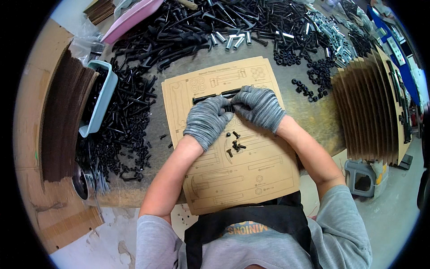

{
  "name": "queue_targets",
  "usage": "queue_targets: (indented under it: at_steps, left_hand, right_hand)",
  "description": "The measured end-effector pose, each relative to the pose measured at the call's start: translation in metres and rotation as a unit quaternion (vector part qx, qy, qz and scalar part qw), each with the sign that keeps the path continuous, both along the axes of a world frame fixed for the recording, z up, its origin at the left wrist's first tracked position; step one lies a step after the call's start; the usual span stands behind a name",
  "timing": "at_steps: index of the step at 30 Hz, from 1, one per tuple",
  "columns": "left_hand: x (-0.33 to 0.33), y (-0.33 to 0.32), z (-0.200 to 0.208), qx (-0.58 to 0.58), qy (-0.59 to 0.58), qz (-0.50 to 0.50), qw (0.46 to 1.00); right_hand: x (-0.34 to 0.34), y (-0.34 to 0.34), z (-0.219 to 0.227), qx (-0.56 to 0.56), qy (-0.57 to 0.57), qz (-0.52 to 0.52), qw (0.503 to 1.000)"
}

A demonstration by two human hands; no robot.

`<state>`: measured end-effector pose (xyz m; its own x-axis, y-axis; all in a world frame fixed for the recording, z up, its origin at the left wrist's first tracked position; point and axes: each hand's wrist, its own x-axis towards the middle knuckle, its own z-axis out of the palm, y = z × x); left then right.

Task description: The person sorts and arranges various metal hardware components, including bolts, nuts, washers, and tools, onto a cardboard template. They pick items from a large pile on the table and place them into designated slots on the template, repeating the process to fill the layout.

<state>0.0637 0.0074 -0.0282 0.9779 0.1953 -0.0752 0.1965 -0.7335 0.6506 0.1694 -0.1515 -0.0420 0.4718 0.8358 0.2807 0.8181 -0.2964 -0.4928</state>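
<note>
In front of me lies a tan cardboard sheet (pixel 215 204) with printed outlines of hardware and tools. My left hand (pixel 207 122), in a grey striped knit glove, rests on its upper half with the fingers closed in a pinch. My right hand (pixel 260 107), gloved the same way, meets it fingertip to fingertip. Small dark pieces show between the fingertips, mostly covered by the gloves. Just beyond them, a long black bolt (pixel 204 98) lies across the sheet, its right part running towards my right fingers. Several short black bolts (pixel 235 145) lie loose below my hands.
Black bolts (pixel 130 112) heap at left beside a pale blue bin (pixel 109 85). Farther back are black metal parts (pixel 179 36), silver sleeves (pixel 238 42), black nuts (pixel 313 80) and a pink tray (pixel 132 18). Cardboard sheets (pixel 367 107) stand at right; a cardboard box (pixel 33 134) is at left.
</note>
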Motion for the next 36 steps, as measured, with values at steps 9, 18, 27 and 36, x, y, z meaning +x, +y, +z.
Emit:
queue_targets:
  at_steps: [9,18,27,36]
  left_hand:
    - [-0.006,0.003,-0.001,-0.029,-0.035,-0.003,0.999]
    - [-0.063,-0.007,0.007,0.000,-0.066,-0.040,0.997]
    - [-0.066,-0.001,0.008,-0.040,-0.085,-0.026,0.995]
    - [-0.061,0.035,0.022,-0.042,0.018,0.061,0.997]
  right_hand:
    - [-0.007,-0.005,0.000,0.047,0.057,-0.031,0.997]
    - [-0.066,-0.022,0.028,-0.137,0.053,-0.031,0.989]
    - [-0.050,-0.011,0.036,0.011,0.083,-0.069,0.994]
    - [-0.043,0.008,0.035,0.015,0.078,-0.031,0.996]
